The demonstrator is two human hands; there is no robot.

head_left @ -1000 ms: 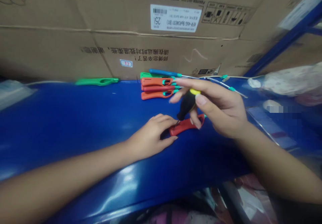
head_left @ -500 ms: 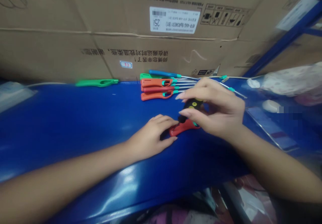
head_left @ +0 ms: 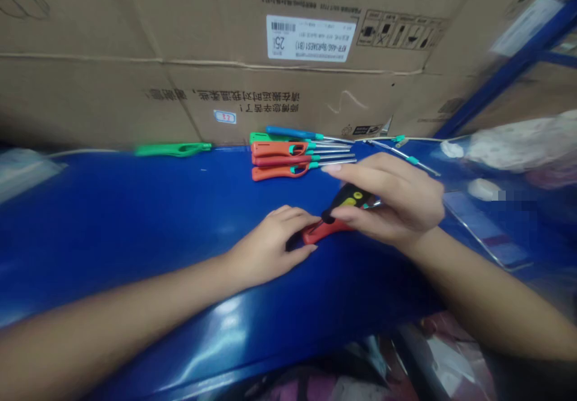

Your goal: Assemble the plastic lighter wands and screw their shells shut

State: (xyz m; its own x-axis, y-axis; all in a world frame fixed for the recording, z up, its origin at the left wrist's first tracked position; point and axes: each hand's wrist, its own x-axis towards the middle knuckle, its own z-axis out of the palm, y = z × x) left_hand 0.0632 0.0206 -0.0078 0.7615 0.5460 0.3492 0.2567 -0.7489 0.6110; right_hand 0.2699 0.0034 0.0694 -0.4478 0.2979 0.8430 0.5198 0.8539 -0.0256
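Note:
On the blue table lies a red gas lighter (head_left: 328,230), its butt end between the thumb and fingers of my left hand (head_left: 280,241). My right hand (head_left: 394,199) is closed on the black and yellow handle of a screwdriver (head_left: 347,201). The screwdriver slants down to the left, and its thin tip meets the butt end of the lighter near my left fingertips. What exactly the tip touches is too small to tell. My right hand covers most of the lighter's front part.
Several finished-looking lighters (head_left: 279,159) lie side by side behind my hands. A green lighter shell (head_left: 174,149) rests by the cardboard box (head_left: 135,100). A metal rod with a turquoise part (head_left: 412,160), a white object (head_left: 483,189) and a phone-like slab (head_left: 487,229) are at the right.
My right hand has shifted slightly right and down, tilting the screwdriver flatter, and its upper fingers have loosened from the handle. My left hand and the red lighter have stayed in place.

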